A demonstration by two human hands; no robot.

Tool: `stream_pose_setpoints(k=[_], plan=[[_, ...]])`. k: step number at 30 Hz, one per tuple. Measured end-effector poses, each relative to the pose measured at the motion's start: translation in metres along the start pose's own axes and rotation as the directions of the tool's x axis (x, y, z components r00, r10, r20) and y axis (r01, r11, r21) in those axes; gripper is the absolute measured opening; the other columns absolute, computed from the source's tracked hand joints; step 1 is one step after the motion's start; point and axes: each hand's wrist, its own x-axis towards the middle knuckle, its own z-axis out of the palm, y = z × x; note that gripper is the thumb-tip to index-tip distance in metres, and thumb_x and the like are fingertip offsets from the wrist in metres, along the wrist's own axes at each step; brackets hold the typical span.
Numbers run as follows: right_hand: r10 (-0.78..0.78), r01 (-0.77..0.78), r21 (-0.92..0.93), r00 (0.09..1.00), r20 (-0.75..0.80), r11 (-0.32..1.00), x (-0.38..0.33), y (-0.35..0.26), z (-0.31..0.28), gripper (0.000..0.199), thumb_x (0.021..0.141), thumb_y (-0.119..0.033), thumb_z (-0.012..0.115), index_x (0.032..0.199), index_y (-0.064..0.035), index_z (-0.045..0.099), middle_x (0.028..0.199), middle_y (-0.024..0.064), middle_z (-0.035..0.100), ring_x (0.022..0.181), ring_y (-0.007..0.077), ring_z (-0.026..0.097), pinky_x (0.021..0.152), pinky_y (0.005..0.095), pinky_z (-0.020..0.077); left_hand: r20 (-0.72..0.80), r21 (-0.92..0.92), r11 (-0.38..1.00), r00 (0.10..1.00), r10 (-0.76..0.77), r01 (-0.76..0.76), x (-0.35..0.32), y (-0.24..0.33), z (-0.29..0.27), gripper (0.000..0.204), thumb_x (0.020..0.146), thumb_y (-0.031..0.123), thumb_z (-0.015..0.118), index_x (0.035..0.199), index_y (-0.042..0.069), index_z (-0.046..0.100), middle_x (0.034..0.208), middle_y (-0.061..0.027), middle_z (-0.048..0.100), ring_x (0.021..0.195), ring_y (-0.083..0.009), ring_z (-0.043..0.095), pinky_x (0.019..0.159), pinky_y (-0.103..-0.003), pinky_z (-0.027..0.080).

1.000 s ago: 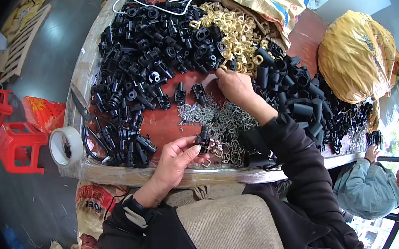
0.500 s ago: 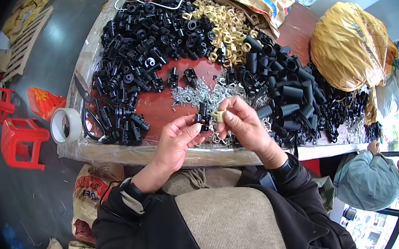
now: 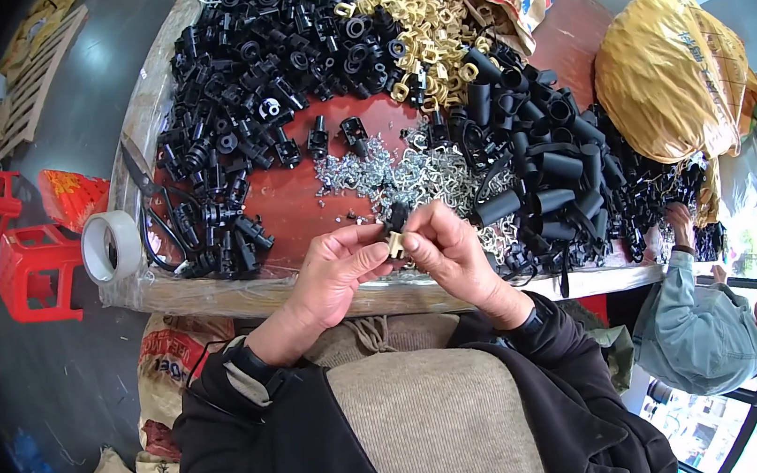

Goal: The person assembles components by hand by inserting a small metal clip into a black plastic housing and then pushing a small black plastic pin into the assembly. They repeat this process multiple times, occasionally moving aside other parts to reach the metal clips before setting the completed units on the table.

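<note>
My left hand (image 3: 337, 272) is closed on a small black plastic fitting (image 3: 399, 216), pinched between thumb and fingers. A small yellowish clamp-like piece (image 3: 395, 245) sits against the fitting, and the fingertips of my right hand (image 3: 452, 254) grip it. Both hands meet over the table's near edge, their fingers partly covering the two parts. Just beyond them lie a heap of small silver screws (image 3: 354, 172) and a heap of pale metal hooks or clips (image 3: 443, 178).
Black fittings (image 3: 249, 68), yellowish clamp pieces (image 3: 430, 24) and black tubes (image 3: 552, 175) are heaped on the red tabletop (image 3: 284, 196). Scissors (image 3: 142, 176) and a tape roll (image 3: 111, 247) lie left, near red stools (image 3: 38, 269). A yellow sack (image 3: 672, 73) and a co-worker (image 3: 706, 324) are at right.
My right hand has moved left, bringing the yellowish piece against the black fitting; they were apart before. The view has shifted slightly. The co-worker's arm now reaches farther onto the table.
</note>
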Motion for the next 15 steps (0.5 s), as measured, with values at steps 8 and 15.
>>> stream_pose_setpoints(k=[8, 15], plan=[[0.137, -0.124, 0.113, 0.984, -0.11, 0.986, 0.002, 0.018, -0.007, 0.01, 0.079, -0.007, 0.054, 0.078, -0.0015, 0.047, 0.064, 0.0032, 0.051, 0.057, 0.0094, 0.052, 0.049, 0.0226, 0.0414, 0.003, 0.141, 0.983, 0.993, -0.118, 0.116, 0.016, 0.0, -0.007, 0.02, 0.076, 0.009, 0.056, 0.093, -0.001, 0.053, 0.083, -0.0088, 0.059, 0.073, -0.0155, 0.058, 0.063, -0.023, 0.048], [-0.147, -0.155, -0.74, 0.934, -0.325, 0.655, -0.07, 0.018, -0.07, 0.008, 0.068, -0.002, 0.061, 0.074, -0.0021, 0.056, 0.068, 0.007, 0.053, 0.058, 0.0195, 0.052, 0.05, 0.0266, 0.0405, 0.017, 0.1, 0.993, 0.998, -0.067, 0.065, 0.011, -0.002, -0.007, 0.021, 0.077, 0.012, 0.054, 0.093, -0.002, 0.054, 0.082, -0.009, 0.059, 0.07, -0.0137, 0.057, 0.062, -0.022, 0.047]])
